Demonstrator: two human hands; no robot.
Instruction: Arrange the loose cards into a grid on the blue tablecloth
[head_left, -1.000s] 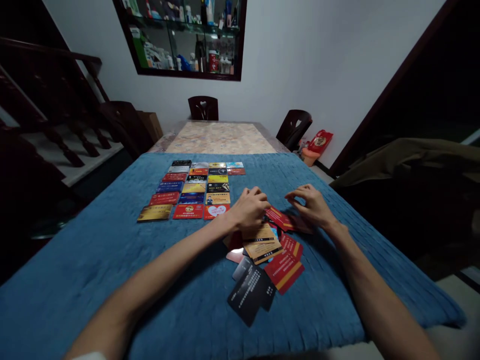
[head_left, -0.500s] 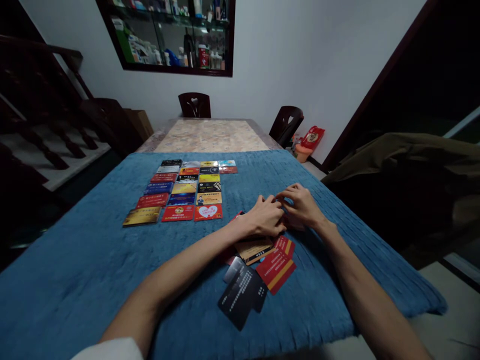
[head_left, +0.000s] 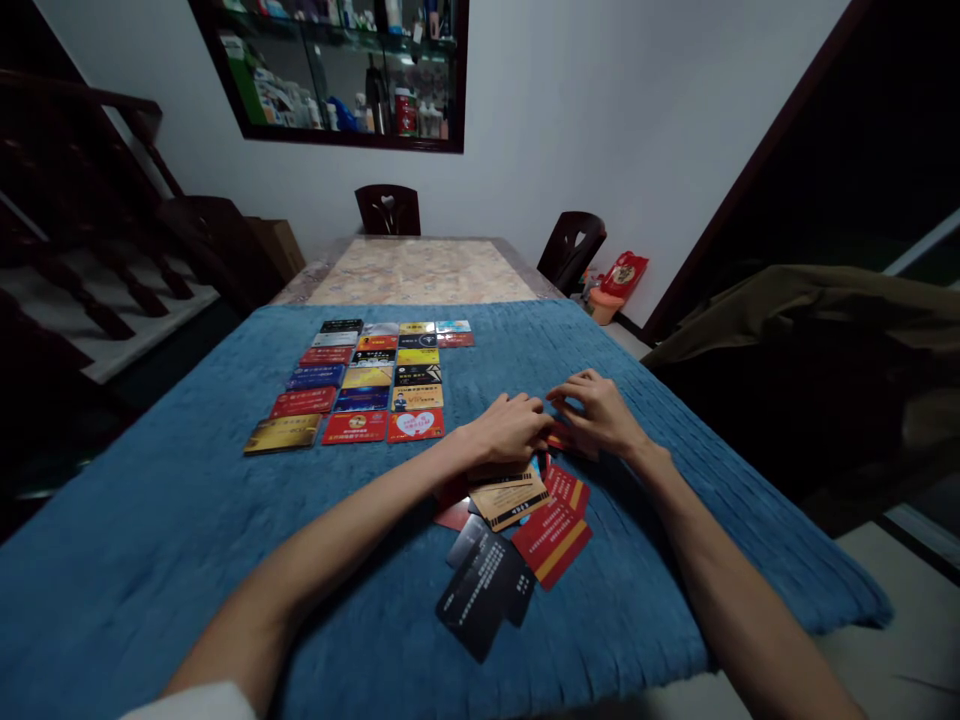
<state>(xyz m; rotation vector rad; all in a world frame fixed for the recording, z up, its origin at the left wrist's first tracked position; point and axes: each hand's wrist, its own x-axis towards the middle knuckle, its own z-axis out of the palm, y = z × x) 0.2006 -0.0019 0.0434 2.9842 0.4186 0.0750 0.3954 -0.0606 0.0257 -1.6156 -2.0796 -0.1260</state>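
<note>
- Head view: the fingers of the left hand (head_left: 510,428) and right hand (head_left: 598,413) are curled together over a red card (head_left: 561,437) at the far edge of the loose pile (head_left: 517,520); whether the card is pinched or only touched cannot be told, as the fingertips cover its edge.
- The red card is seen lying between the two hands, at about 1 o'clock from the pile's middle, on the blue cloth (head_left: 187,560).
- A slip is judged likely if the thin card is lifted by one corner only; it could be dropped back among the overlapping cards.
- Beneath the left wrist a tan card (head_left: 514,497) is overlapped; it could be dragged along by the forearm and the pile spread.
- At 6 o'clock a black card (head_left: 480,598) lies near the table's edge and could be pushed off.
- At 10 o'clock the sorted grid of cards (head_left: 360,385) is set well apart; its rows could be disturbed by a wide sweep of the left arm.
</note>
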